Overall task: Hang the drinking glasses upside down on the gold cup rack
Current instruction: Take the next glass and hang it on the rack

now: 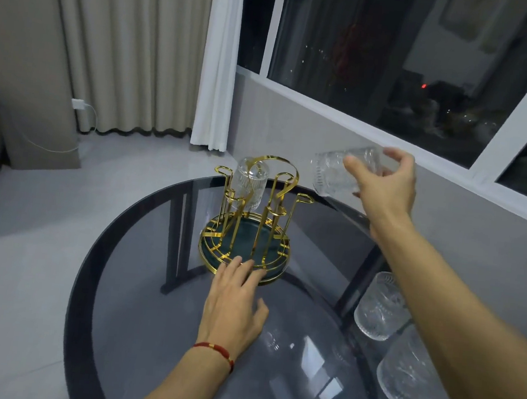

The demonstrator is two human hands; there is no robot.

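Observation:
The gold cup rack with a dark green base stands on the far side of a round dark glass table. One ribbed clear glass hangs upside down on a rear-left peg. My right hand grips a second clear glass, tilted on its side in the air to the right of the rack, above peg height. My left hand lies flat on the table with its fingertips touching the rack's front rim. More clear glasses stand at the table's right: one and another nearer me.
A grey wall and a dark window run close along the table's right and far side. Beige and white curtains hang at the back left, with a white charger and cable on the wall. Grey floor lies to the left of the table.

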